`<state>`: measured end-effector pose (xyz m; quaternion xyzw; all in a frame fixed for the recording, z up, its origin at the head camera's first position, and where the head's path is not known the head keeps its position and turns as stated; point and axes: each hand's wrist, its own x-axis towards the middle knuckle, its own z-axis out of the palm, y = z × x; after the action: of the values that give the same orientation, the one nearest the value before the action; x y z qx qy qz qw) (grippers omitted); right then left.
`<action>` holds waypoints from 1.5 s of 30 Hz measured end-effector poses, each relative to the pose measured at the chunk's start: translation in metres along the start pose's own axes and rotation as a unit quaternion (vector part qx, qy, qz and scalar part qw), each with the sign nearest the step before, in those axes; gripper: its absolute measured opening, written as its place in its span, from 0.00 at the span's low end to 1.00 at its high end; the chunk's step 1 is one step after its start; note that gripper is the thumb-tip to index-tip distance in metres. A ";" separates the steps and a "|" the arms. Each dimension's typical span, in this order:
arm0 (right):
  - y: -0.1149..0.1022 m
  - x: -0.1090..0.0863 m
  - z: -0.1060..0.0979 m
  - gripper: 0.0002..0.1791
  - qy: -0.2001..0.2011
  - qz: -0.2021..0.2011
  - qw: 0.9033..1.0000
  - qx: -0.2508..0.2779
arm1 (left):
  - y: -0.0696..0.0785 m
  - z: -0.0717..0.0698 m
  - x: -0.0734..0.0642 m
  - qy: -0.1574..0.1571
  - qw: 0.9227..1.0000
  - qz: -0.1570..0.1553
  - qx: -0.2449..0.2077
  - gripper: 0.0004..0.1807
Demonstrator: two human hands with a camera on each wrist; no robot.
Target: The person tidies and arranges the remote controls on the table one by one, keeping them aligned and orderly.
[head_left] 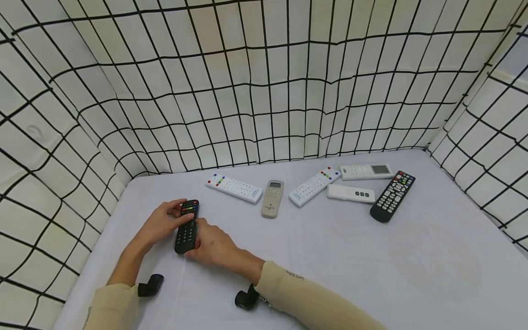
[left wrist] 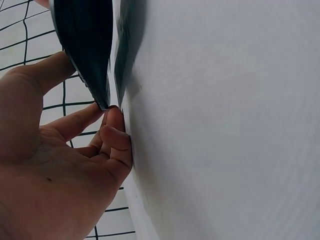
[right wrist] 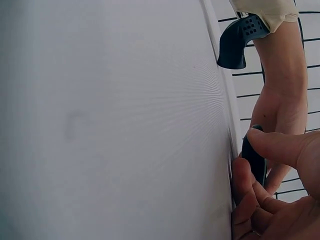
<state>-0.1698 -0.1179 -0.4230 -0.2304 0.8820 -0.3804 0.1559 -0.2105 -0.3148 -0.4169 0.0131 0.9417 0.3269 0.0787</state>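
Note:
A black remote control with colored buttons near its far end is held at the left of the table. My left hand pinches its far left part, thumb across the buttons and fingers at the edge. From the right, my right hand grips its near part, with the thumb at the near end. The left wrist view shows the remote's dark side just off the white surface, the left fingers beside its lower edge. In the right wrist view, the right thumb lies against the remote's end.
Toward the back lie a white remote, a beige remote, another white remote, a white remote with a grey display, a slim white remote and a second black remote. Black-grid white walls enclose the white table.

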 end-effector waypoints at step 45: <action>0.008 0.005 -0.016 0.42 -0.027 0.006 0.998 0.051 | 0.006 0.000 0.000 -0.017 1.000 -0.017 0.000 0.39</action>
<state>-0.1835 -0.1059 -0.4188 -0.2269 0.8581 -0.4180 0.1935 -0.2103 -0.3099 -0.4133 0.0028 0.9403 0.3252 0.1004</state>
